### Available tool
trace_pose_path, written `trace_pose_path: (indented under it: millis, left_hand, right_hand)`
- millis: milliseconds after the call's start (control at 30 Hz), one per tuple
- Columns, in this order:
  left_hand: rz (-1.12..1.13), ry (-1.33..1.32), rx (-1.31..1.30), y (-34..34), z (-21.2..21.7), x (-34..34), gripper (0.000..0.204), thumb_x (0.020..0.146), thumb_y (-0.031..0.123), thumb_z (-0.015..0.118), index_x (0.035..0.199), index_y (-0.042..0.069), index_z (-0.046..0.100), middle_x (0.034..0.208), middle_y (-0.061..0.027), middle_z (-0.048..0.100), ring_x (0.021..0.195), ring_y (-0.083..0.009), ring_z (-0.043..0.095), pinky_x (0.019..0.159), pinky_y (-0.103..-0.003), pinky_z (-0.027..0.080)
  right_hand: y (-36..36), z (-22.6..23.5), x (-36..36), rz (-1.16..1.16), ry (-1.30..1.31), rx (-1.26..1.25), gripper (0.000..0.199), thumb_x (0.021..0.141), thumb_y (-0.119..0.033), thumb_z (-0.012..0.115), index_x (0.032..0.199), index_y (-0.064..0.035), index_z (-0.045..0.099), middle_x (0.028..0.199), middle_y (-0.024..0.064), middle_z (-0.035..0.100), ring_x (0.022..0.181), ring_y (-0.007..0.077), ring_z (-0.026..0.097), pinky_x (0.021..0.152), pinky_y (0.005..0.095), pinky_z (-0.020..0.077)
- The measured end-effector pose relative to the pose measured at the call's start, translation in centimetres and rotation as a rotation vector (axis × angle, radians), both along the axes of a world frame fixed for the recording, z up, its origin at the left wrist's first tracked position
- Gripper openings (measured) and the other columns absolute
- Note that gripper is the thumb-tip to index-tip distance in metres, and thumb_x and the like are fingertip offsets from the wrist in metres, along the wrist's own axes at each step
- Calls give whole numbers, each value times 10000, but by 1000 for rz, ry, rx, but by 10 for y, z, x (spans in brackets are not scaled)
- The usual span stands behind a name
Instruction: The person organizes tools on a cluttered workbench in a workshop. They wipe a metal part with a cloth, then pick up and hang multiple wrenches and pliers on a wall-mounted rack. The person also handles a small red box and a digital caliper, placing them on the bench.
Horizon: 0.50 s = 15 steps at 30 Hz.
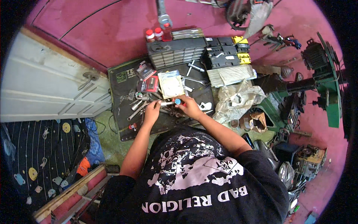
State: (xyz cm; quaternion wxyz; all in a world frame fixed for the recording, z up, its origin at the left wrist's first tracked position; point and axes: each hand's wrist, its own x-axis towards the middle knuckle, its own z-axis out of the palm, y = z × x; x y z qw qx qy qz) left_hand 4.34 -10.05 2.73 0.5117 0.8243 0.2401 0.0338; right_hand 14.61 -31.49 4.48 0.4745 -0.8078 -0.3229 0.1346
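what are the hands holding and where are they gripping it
Both hands share a small metal tool: the left hand pinches its left end, the right hand its blue-capped right end.

One view only, from a head-worn fisheye camera looking steeply down over the person's chest. It faces the dark mat (125,100) on the floor, close enough that both forearms rise from the lower edge. The left hand (151,111) and right hand (190,107) meet near centre; beyond them the parts drawer (175,52) sits farther off, edges curving toward the rim.
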Motion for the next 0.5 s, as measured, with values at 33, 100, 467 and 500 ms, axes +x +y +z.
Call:
trace_pose_path:
  millis: [33, 100, 467, 500]
  left_hand:
    - [-56, 31, -36, -8, -1, 6, 322, 980, 271, 643, 1143, -2, 689, 957, -141, 731, 867, -207, 682, 799, -343, 513]
    - [-142, 34, -140, -32, -3, 16, 310, 948, 229, 690, 1142, -12, 675, 943, -111, 727, 829, -166, 670, 746, -315, 511]
    - [-390, 115, -273, -197, 0, 87, 293, 964, 257, 692, 1040, -26, 694, 865, -88, 744, 738, -129, 661, 674, -292, 524]
    - [-390, 198, -298, -216, 21, 96, 323, 955, 287, 696, 1018, -30, 698, 848, -117, 745, 742, -168, 686, 683, -328, 535]
  right_hand:
    - [-14, 16, 0, -45, 164, -74, 399, 816, -156, 796, 1190, -76, 684, 1019, 144, 722, 866, 268, 687, 801, 371, 536]
    - [-43, 15, 3, -122, 243, -2, 409, 829, -148, 799, 1210, -67, 675, 1028, 84, 721, 827, 181, 636, 763, 327, 512]
    - [-226, 19, 32, -362, 421, -98, 372, 856, -188, 787, 1186, -45, 693, 992, 108, 733, 782, 157, 640, 730, 314, 517]
    - [-246, 1, 32, -374, 355, -47, 400, 859, -201, 787, 1206, -35, 679, 892, 86, 721, 718, 148, 618, 681, 316, 508]
